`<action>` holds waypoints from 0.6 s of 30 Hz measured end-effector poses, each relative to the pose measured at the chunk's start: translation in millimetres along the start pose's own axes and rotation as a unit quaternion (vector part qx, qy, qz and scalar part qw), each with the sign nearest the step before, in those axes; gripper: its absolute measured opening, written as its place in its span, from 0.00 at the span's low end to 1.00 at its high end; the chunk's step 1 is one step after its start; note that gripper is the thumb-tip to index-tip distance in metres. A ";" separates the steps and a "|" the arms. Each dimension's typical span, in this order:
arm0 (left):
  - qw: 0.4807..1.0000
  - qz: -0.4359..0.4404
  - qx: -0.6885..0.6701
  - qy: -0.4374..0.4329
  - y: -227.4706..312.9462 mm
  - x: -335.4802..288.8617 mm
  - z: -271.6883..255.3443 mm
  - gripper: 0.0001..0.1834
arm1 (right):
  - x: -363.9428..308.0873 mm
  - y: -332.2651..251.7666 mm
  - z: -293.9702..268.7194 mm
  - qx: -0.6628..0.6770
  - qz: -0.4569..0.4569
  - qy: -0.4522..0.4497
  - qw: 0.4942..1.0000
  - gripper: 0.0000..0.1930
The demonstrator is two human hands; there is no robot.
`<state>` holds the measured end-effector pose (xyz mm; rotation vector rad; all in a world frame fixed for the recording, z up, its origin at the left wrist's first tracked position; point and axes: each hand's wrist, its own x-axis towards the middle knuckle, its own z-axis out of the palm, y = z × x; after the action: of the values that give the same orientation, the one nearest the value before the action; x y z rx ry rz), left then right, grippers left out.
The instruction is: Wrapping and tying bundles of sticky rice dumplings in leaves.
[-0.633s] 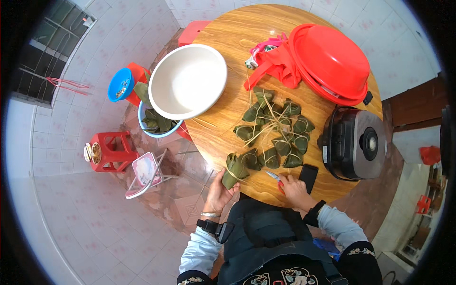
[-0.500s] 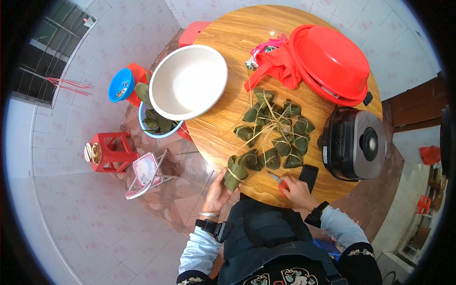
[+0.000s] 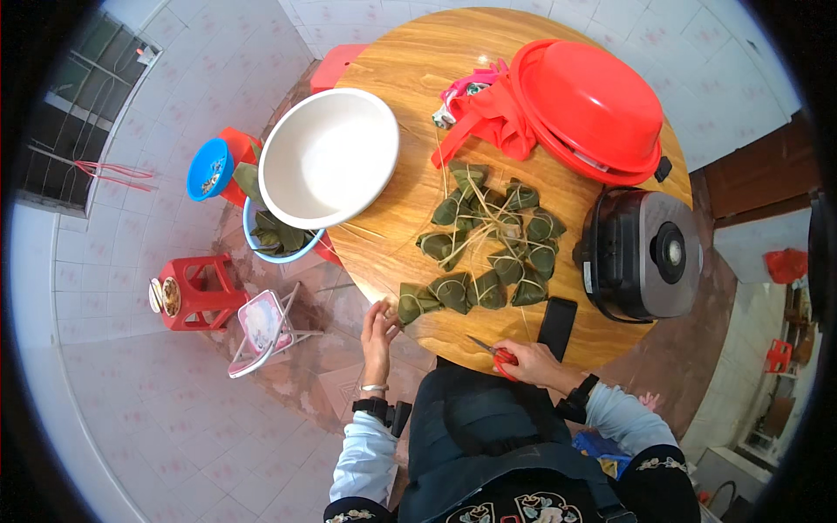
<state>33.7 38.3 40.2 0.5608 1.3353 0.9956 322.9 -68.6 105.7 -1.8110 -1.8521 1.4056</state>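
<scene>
Several leaf-wrapped rice dumplings [image 3: 488,289] tied with straw strings lie clustered on the round wooden table [image 3: 410,65]. The nearest-left rice dumpling [image 3: 416,302] rests at the table's front left edge. Just beside it is my left hand [image 3: 378,338], its fingers loosely stretched out and nothing held in them. My right hand [image 3: 534,363] grips red-handled scissors [image 3: 503,356] low over the front edge, blades pointing up and left. Close by that hand lies a black phone [image 3: 557,326].
A large white basin [image 3: 330,157] stands at the table's left edge. Red basins [image 3: 593,109] and a red cloth bag [image 3: 493,122] are at the back; a rice cooker [image 3: 645,253] is at right. Left, on the floor, are a red stool [image 3: 202,292] and a folding chair [image 3: 264,327].
My left hand has set the rice dumpling down at the table edge, let go and drawn left. My right hand, still with the scissors, has shifted slightly left and down.
</scene>
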 end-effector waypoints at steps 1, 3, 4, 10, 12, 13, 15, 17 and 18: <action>1.000 -0.001 0.000 0.000 -6.8 -3.2 -5.4 0.20 | 0.9 -3.6 -1.9 0.008 -0.004 -0.018 1.000 0.20; 0.991 -0.053 0.095 -0.072 -16.0 -9.2 -14.2 0.20 | 4.8 -10.5 -5.2 0.019 -0.002 -0.033 0.999 0.21; 0.993 -0.049 0.081 -0.070 -22.3 -10.3 -11.5 0.20 | 7.3 -13.3 -5.1 0.030 -0.001 -0.048 0.998 0.22; 0.984 -0.007 0.139 -0.114 -30.5 -5.9 2.9 0.22 | 21.4 -18.6 2.0 0.098 0.020 -0.059 0.993 0.25; 0.986 0.054 0.117 -0.103 -36.4 -5.3 9.5 0.25 | 23.2 -18.2 8.9 0.108 0.006 -0.053 0.993 0.25; 0.987 0.055 0.114 -0.099 -40.0 -0.4 5.7 0.25 | 24.2 -18.7 12.1 0.121 -0.007 -0.045 0.992 0.26; 0.913 0.116 0.382 -0.080 -37.5 8.7 6.5 0.28 | 28.3 -24.0 18.5 0.173 0.005 -0.061 0.983 0.26; 0.898 0.112 0.423 -0.042 -26.9 6.3 12.2 0.25 | 33.3 -26.8 27.8 0.226 0.020 -0.073 0.971 0.25; 0.855 0.118 0.503 -0.049 -23.1 8.1 7.6 0.21 | 38.7 -29.2 33.6 0.260 0.022 -0.094 0.961 0.25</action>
<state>46.7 35.1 18.4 1.5733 1.6676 0.3596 270.7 -45.5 90.9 -1.4985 -1.3356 1.9135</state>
